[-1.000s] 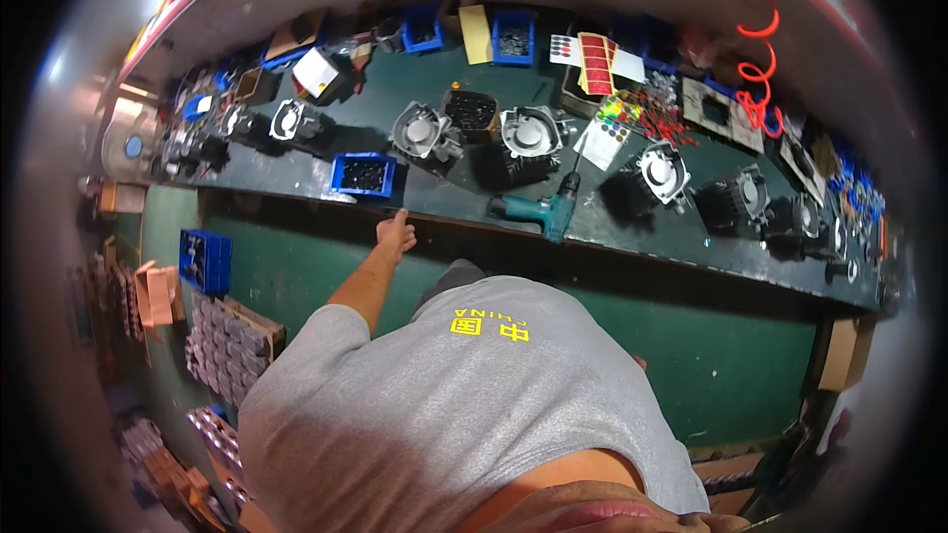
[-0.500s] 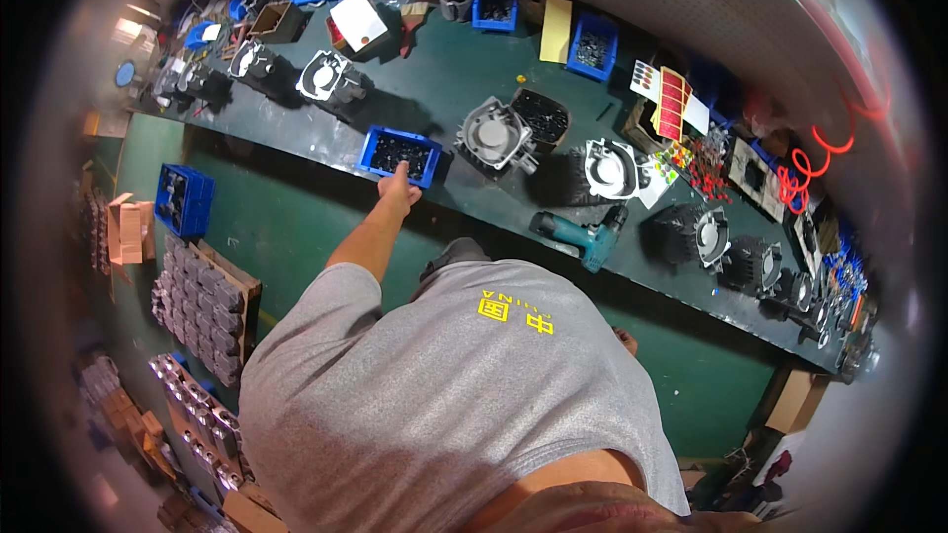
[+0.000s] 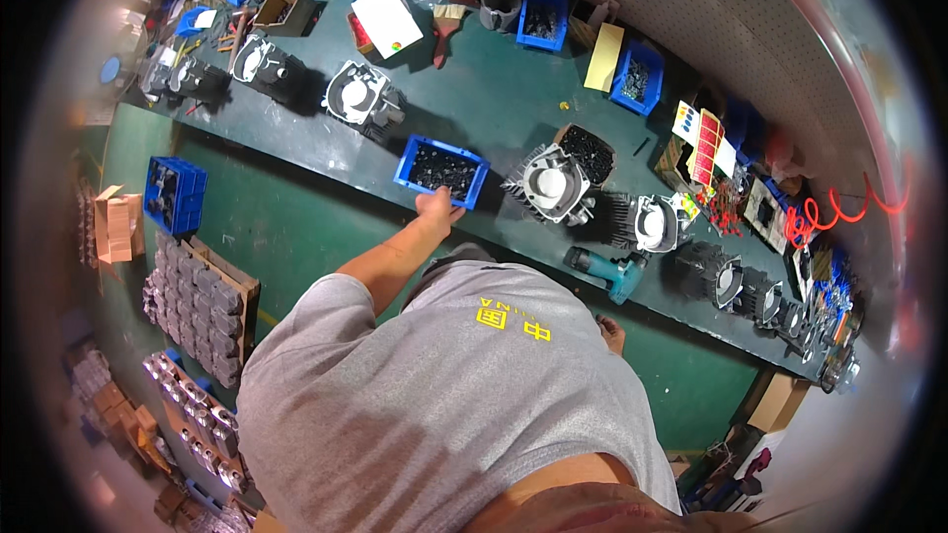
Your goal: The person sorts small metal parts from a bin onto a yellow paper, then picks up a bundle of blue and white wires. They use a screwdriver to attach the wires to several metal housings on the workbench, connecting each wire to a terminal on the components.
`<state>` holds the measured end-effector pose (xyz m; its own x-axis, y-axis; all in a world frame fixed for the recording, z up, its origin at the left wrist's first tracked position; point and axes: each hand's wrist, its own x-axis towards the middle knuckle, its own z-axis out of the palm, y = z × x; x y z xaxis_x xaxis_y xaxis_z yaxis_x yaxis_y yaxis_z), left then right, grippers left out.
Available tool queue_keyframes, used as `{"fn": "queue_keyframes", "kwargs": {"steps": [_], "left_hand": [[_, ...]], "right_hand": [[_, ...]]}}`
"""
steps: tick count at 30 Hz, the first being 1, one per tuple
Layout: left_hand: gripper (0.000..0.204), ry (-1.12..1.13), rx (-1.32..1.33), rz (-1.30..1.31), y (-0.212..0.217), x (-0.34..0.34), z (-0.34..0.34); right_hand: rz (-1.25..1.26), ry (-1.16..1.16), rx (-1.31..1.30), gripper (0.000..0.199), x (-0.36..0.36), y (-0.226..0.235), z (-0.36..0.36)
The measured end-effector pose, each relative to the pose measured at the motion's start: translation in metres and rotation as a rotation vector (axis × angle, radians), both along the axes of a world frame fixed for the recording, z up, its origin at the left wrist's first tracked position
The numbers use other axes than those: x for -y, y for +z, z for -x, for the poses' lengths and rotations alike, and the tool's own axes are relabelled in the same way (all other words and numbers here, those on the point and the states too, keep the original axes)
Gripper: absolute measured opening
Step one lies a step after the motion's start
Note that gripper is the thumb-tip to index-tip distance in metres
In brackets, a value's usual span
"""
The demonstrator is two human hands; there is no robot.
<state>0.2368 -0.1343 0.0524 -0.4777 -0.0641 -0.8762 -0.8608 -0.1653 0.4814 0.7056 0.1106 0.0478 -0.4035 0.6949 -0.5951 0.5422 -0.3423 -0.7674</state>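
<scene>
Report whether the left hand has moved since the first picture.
Yes: the left hand has moved forward, past the near edge of the workbench, to the front wall of the blue bin.

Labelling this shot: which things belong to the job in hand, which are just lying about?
Likely in the job:
blue parts bin, left hand at its near edge
finned metal casting, to the bin's right
teal cordless drill, near the partly hidden right hand

Probably lying about:
paintbrush
yellow card
open cardboard box on the floor
</scene>
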Motion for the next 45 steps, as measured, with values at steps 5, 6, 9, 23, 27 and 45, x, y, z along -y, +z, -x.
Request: {"fn": "queue_keyframes", "kwargs": {"steps": [5, 6, 9, 23, 27, 45], "left_hand": [[0.019, -0.115, -0.136, 0.044, -0.021, -0.035, 0.037], [0.021, -0.138, -0.166, 0.060, -0.029, -0.047, 0.052], [0.022, -0.269, -0.260, 0.201, -0.009, -0.090, 0.095], [0.043, -0.848, -0.793, 0.184, -0.020, -0.164, 0.189], [0.037, -0.659, -1.148, 0.544, -0.052, -0.100, 0.148], [0.029, -1.143, -0.805, 1.102, -0.053, -0.058, 0.158]], "right_hand": [[-0.013, 0.019, 0.027, 0.018, 0.008, 0.001, 0.002], [-0.022, 0.047, -0.028, 0.020, 0.012, 0.000, -0.004], [-0.026, 0.134, 0.126, 0.022, 0.018, 0.007, -0.017], [0.039, -0.024, 0.129, 0.029, 0.036, 0.027, -0.042], [0.076, 0.027, 0.121, 0.029, 0.035, 0.020, -0.026], [0.156, -0.112, 0.287, 0.028, 0.033, 0.051, -0.004]]}}
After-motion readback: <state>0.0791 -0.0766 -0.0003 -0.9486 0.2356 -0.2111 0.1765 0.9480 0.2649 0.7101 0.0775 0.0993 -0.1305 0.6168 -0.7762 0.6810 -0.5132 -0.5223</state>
